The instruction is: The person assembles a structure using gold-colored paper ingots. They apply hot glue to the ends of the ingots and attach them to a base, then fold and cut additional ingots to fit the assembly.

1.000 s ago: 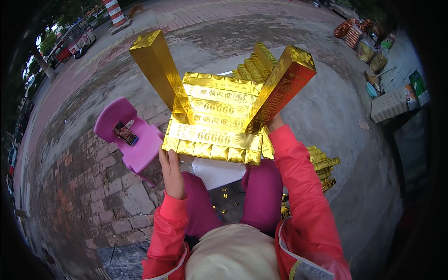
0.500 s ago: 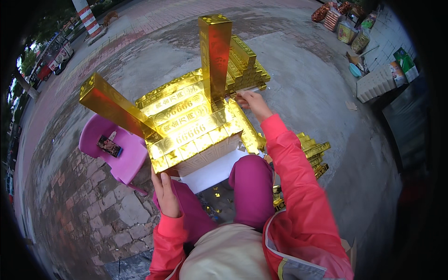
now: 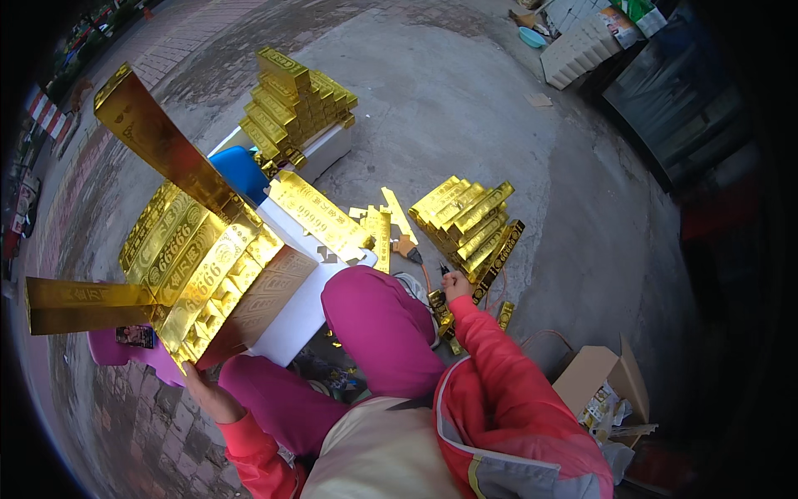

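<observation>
From the head view, the right hand (image 3: pixel 455 285) has let go of the big gold-foil paper bar structure (image 3: pixel 187 258) and dropped beside the stack of gold paper bars (image 3: pixel 470 224), fingers curled; I cannot tell around what. The left hand (image 3: pixel 204 389) grips the structure's lower edge alone, tipped left over the white foam board (image 3: pixel 295 320)

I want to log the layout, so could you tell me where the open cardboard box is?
In the head view, the open cardboard box sits on the pavement at the person's lower right, beside the red sleeve and below the loose stack of gold bars.
</observation>
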Demonstrator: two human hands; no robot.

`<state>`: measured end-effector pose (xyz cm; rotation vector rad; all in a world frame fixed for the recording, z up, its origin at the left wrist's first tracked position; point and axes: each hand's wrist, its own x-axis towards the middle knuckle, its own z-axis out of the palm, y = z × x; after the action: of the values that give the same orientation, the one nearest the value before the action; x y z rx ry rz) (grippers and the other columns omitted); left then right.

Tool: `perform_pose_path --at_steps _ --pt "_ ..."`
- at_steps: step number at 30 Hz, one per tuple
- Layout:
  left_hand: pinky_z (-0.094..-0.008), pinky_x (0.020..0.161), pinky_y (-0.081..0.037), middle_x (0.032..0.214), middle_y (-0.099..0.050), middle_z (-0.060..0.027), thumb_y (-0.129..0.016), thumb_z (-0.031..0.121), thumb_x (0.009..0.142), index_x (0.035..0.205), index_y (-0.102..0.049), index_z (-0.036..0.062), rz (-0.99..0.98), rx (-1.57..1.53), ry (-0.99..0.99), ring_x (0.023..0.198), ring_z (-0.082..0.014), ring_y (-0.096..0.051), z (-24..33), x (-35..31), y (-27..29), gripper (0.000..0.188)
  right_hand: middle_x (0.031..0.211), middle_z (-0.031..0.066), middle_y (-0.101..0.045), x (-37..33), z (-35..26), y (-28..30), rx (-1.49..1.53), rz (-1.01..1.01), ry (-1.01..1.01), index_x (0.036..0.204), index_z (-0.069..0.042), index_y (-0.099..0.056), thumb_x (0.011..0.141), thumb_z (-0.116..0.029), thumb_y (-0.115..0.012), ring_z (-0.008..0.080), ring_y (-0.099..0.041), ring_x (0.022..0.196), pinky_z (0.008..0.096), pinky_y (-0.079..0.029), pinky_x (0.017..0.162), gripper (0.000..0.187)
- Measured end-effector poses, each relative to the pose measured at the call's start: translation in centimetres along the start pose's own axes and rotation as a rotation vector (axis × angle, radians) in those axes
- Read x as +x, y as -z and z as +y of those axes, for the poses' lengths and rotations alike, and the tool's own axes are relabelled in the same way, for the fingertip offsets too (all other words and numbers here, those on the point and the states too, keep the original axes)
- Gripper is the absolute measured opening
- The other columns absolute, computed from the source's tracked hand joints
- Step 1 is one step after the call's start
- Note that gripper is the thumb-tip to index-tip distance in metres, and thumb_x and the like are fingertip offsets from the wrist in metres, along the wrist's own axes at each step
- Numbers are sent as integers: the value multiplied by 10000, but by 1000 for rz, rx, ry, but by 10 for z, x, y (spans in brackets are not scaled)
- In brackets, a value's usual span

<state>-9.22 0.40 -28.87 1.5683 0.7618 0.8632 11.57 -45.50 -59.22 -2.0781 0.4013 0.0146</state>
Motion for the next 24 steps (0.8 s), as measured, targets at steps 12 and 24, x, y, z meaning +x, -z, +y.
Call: perform_pose_path --at_steps 12,24 --pt "-368 1079 -345 1442 -471 -153 -310 415 1065 1472 -353 -38 27 -40 85 1288 -243 -488 7 3 -7 610 918 173 -649 12 95 65 -300 460 -493 1028 -9 -567 914 -215 -599 347 -639 802 416 -506 767 238" --pt "-302 1037 -359 1291 -565 -134 -406 266 1050 1351 -478 -70 58 -25 35 1165 -204 -514 -2 0 -1 457 856 142 -637 7 131 27 -608 237 -743 1138 1 -590 849 -422 -692 308 -636 736 444 -513 640 523"
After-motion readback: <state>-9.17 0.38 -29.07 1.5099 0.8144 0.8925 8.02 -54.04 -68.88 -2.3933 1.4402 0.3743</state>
